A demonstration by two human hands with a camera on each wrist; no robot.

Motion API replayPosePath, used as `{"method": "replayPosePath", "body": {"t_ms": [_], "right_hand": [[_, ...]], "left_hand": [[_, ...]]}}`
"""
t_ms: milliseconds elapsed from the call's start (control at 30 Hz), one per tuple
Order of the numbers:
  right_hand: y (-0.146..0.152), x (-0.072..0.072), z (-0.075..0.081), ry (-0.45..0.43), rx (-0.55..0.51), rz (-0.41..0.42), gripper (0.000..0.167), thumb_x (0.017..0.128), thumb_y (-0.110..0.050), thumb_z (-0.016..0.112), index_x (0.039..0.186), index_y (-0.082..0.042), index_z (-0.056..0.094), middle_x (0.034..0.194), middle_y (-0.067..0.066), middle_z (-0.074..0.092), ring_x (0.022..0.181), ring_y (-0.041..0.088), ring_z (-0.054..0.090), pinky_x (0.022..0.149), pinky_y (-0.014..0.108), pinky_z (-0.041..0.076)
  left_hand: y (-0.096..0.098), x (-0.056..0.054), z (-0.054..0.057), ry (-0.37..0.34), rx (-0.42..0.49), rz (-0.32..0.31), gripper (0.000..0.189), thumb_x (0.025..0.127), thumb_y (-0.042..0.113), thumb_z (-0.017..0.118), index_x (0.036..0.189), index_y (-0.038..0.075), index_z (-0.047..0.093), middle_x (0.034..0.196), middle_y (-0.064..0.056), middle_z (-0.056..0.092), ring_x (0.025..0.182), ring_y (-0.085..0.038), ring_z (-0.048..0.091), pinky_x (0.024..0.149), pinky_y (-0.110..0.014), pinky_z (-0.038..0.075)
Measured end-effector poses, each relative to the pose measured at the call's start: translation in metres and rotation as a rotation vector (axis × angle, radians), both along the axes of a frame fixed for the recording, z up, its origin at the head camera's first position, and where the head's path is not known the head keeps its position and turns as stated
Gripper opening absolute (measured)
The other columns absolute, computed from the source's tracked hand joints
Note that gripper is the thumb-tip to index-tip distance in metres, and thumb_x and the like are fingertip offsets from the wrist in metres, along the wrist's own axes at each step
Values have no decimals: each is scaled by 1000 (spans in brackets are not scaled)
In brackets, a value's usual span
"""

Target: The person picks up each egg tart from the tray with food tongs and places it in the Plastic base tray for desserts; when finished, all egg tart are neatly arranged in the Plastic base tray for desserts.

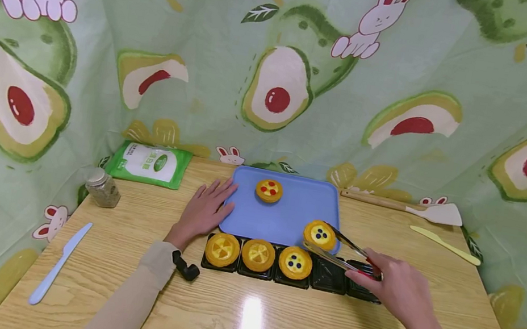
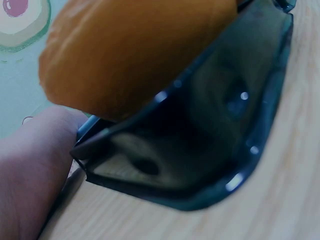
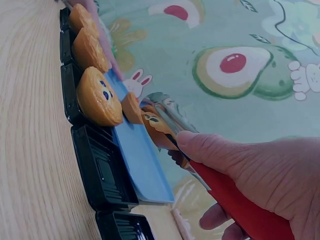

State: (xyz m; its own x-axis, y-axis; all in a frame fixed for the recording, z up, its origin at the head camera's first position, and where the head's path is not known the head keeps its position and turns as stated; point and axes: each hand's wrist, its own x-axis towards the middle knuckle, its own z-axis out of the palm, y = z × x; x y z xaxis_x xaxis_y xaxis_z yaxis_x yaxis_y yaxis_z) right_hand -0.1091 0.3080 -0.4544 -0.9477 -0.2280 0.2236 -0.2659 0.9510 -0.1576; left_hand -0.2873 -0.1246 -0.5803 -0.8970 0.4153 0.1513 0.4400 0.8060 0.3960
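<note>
My right hand grips red-handled metal tongs. Between the tongs' tips is an egg tart with blueberries, over the front right corner of the blue tray. My left hand touches the tray's left edge with its fingers spread. On the tray stands a tart with red toppings. Along the tray's front runs a row of black plastic cups. Two tarts with orange wedges and one blueberry tart sit in the left three cups; the right two hold no tart.
A green-and-white packet and a glass jar stand at the back left. A blue knife lies at the left. At the back right are a spatula and a yellow knife. Printed cloth hangs around the table.
</note>
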Motion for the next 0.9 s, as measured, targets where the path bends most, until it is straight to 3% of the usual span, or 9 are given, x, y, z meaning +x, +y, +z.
{"method": "replayPosePath", "body": {"t_ms": [233,333,433,600,900], "right_hand": [[6,10,1,6,8,3,42,83,-55,83,78,-26,53,61,-13,31,49,6,25,46,26,17],[11,17,2,-30,4,-17,37,83,-57,82,90,-22,70,61,-15,36,49,6,27,46,26,19],[16,24,3,-64,10,-33,45,83,-59,81,104,-21,76,63,-15,41,50,6,30,46,26,22],[22,35,1,-129,24,-56,37,83,-62,80,91,-28,70,66,-14,44,51,7,33,45,27,25],[26,44,-9,-230,1,-107,42,84,-67,77,95,-27,70,68,-12,44,54,10,38,46,29,27]], "left_hand": [[-1,-1,-3,-12,-17,4,62,111,55,33,168,30,25,174,7,18,162,-28,13,129,-54,8],[-1,-2,-4,-15,-18,5,63,111,56,32,168,31,24,174,8,17,162,-27,12,129,-54,7],[-1,-2,-4,-13,-18,1,63,111,56,32,168,31,24,174,8,17,162,-28,12,129,-55,7],[0,-2,-2,-9,-18,0,63,111,55,33,168,30,25,174,7,17,162,-29,12,128,-55,7],[0,-1,-2,-23,-15,7,62,111,54,33,168,32,24,174,9,15,162,-27,10,129,-54,6]]}}
